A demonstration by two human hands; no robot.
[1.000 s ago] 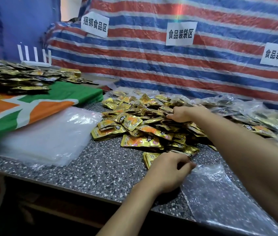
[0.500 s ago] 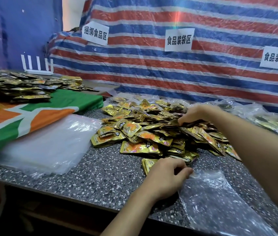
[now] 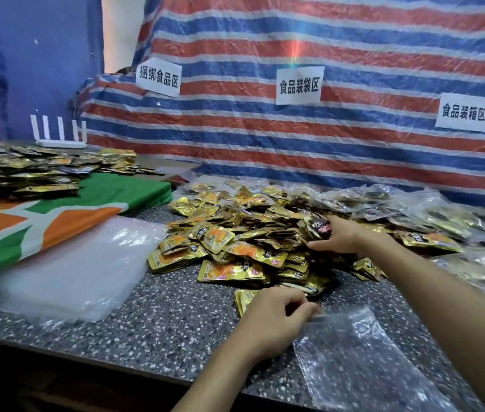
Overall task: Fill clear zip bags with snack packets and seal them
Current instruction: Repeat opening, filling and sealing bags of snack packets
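- Gold foil snack packets lie heaped in the middle of the speckled stone worktop.
- Right hand reaches forward, the forearm stretched over the pile's right side. Its grip is closed on a dark packet, fingers over the top and thumb underneath.
- Left hand rests at the near edge of the pile, knuckles up and fingers curled. Its grip pinches the upper left corner of a clear zip bag.
- That bag lies flat on the worktop, running from the left hand toward the near right, below the right forearm.
- A stack of empty clear bags sits well to the left, beside a green and orange cloth.
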